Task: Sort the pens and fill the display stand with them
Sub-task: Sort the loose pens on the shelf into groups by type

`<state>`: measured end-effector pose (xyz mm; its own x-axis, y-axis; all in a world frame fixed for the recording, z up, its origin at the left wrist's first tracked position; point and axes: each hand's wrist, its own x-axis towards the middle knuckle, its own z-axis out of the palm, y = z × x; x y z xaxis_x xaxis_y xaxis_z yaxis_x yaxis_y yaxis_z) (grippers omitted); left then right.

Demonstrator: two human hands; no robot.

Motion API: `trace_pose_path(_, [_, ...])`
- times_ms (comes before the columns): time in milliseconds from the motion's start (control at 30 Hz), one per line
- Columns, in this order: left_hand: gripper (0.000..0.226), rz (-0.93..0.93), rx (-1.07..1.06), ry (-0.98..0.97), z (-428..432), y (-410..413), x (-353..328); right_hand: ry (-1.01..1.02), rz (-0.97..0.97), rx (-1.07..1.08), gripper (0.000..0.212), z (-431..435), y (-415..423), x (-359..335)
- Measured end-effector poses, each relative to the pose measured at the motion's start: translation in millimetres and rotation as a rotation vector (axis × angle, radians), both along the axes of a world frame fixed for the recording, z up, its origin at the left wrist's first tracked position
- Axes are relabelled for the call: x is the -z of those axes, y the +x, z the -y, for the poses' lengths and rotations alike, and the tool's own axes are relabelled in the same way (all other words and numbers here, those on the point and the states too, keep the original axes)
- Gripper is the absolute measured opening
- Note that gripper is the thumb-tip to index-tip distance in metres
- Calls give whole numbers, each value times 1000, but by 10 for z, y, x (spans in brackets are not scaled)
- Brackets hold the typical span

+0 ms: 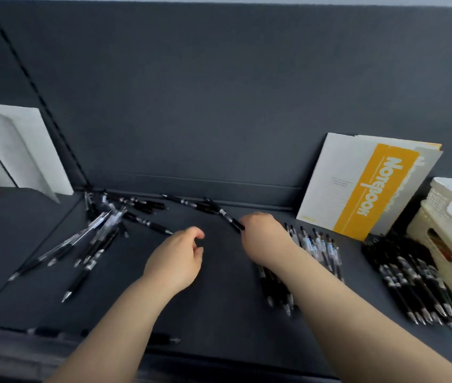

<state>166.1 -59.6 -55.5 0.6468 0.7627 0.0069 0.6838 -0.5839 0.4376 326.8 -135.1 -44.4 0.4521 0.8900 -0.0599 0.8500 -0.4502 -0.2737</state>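
Observation:
Black pens lie on a dark shelf (219, 286). A loose, unsorted heap of pens (97, 239) spreads at the left, and a few more pens (191, 204) lie along the back wall. My right hand (263, 236) grips one black pen (227, 217), which points up and to the left. Under and beside my right forearm sits a neat row of pens (316, 244). A second sorted row of pens (418, 286) lies at the far right. My left hand (177, 258) hovers over the middle of the shelf with loosely curled fingers and holds nothing.
A white and yellow notebook (363, 186) leans on the back wall at the right. A cream plastic basket (451, 244) stands at the far right edge. White paper (17, 150) hangs at the left. One pen (164, 340) lies by the front edge.

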Motion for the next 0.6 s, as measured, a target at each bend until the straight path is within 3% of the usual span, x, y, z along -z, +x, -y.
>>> trace_pose_path(200, [37, -15, -101, 58, -452, -581, -55, -165, 64, 147, 35, -538, -77, 34])
trace_pose_path(333, [47, -78, -151, 128, -777, -826, -81, -54, 96, 242, 29, -706, -140, 31])
trace_pose_path(600, [85, -462, -286, -37, -1241, -1025, -93, -12, 13, 44, 48, -1195, -518, 194])
